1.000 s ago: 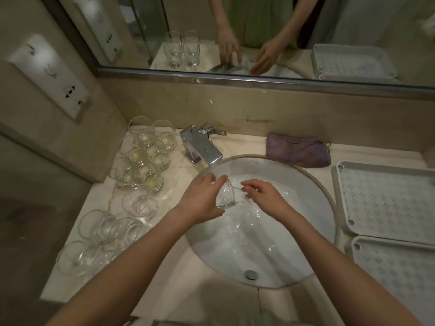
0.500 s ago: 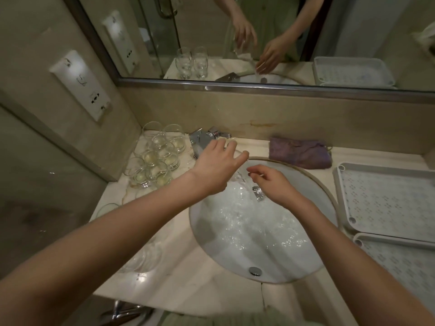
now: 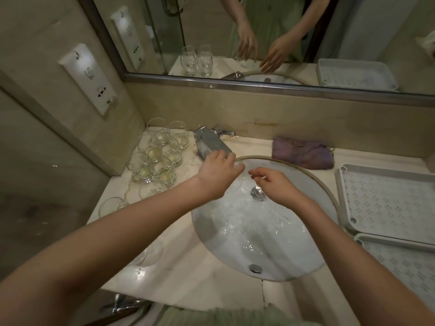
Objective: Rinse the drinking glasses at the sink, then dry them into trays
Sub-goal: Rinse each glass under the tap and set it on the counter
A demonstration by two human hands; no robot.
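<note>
- Glass (image 3: 237, 182) in the sink (image 3: 306, 175): one clear drinking glass shows faintly under the left hand (image 3: 217, 176), its rim visible just below the palm, at about 11 o'clock in the basin.
- Left hand reaches down over that glass; its fingers appear curled round the top of it, though the glass is hard to make out against the water.
- Right hand (image 3: 274, 184) hovers just beside the left, over the drain plug (image 3: 257, 194); its fingers are loosely bent and grasp nothing.
- Water (image 3: 247, 222) sheets across the basin from 11 o'clock toward 6 o'clock.
- Faucet (image 3: 211, 143): one chrome spout at 11 o'clock of the sink, touching distance from the left fingertips.
- Waiting glasses (image 3: 160, 154): about eight stand clustered at 10 o'clock, several with yellowish residue; at least two more lie nearer, at 9 o'clock, partly hidden by the left forearm, so the full count cannot be told.
- Cloth (image 3: 303, 154): one purple cloth at 1 o'clock.
- Trays (image 3: 386, 201): two pale perforated trays at 3 o'clock, one behind the other.
- Mirror (image 3: 270, 38) above reflects both hands and two of the glasses.
</note>
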